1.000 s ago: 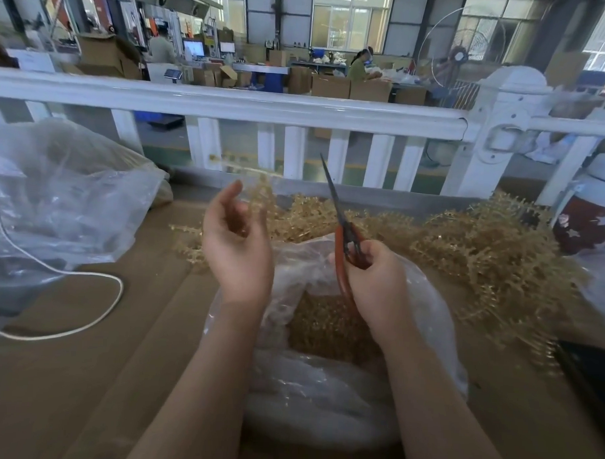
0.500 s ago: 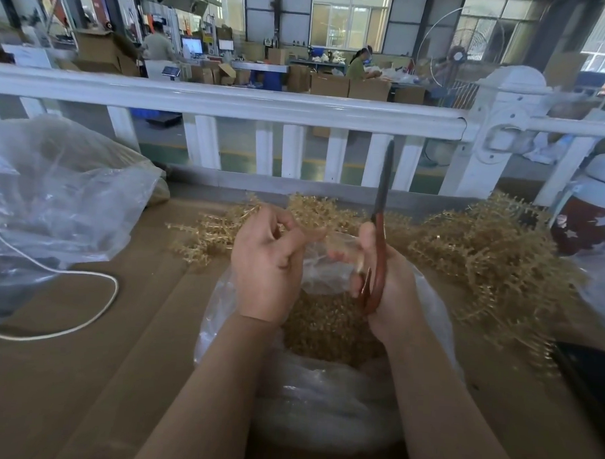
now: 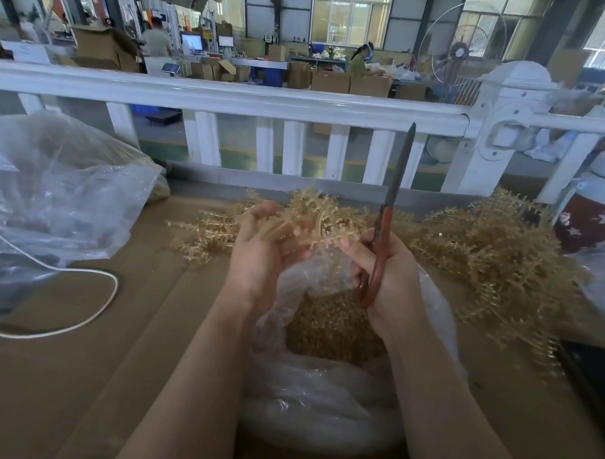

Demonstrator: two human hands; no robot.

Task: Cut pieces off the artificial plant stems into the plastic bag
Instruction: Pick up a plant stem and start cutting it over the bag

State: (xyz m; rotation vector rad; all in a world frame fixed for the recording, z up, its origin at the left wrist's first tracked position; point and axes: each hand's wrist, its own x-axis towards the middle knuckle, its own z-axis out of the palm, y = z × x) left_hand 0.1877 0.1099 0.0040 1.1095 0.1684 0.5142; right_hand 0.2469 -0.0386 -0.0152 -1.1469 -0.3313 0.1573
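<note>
Over the open plastic bag (image 3: 326,395), we hold a golden artificial plant stem (image 3: 315,219) in our left hand (image 3: 262,252), fingers curled round its stalk, while our right hand (image 3: 388,277) grips the red-handled scissors (image 3: 385,228), blades closed and pointing up. We judge a cut is being set up: next the blades must open and swing onto the stem. The sprig is bushy, beaded and branching; cut bits fill the bag below.
</note>
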